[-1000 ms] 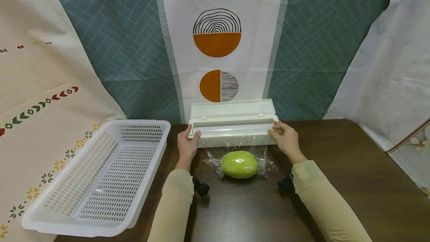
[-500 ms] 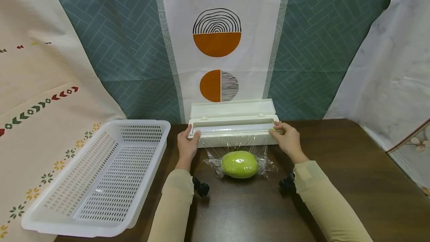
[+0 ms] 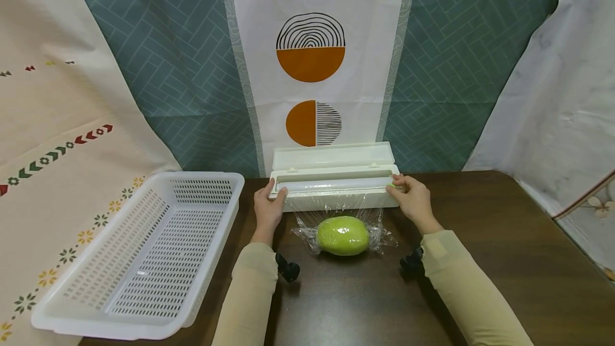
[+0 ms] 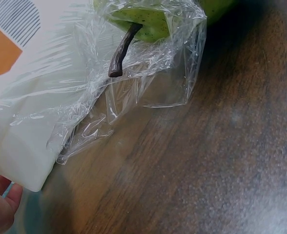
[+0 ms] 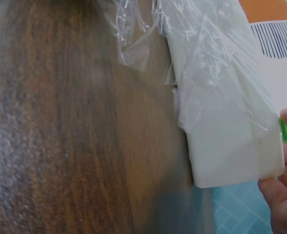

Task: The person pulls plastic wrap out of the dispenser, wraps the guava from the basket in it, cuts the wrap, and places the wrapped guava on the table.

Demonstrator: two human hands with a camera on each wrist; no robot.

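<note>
A white cling film dispenser (image 3: 341, 202) stands on the table with its lid raised and a roll of film (image 3: 331, 185) inside. My left hand (image 3: 267, 210) grips the dispenser's left end, thumb on the front rim. At the right end, my right hand (image 3: 414, 202) pinches a small green slide cutter (image 5: 285, 130) on the dispenser's edge. Clear cling film (image 4: 92, 92) runs from the front of the dispenser down to a green fruit (image 3: 343, 235) wrapped in it. The fruit's brown stem (image 4: 123, 51) shows in the left wrist view. Film bunches loosely at both ends of the fruit.
A white perforated plastic basket (image 3: 192, 308) stands to the left of my left arm. The dark wooden table (image 3: 504, 239) extends to the right and toward me. A patterned cloth (image 3: 317, 89) hangs right behind the dispenser.
My right hand has shifted slightly right with the green slide cutter along the dispenser's edge. The left hand, the fruit and the dispenser have stayed in place.
</note>
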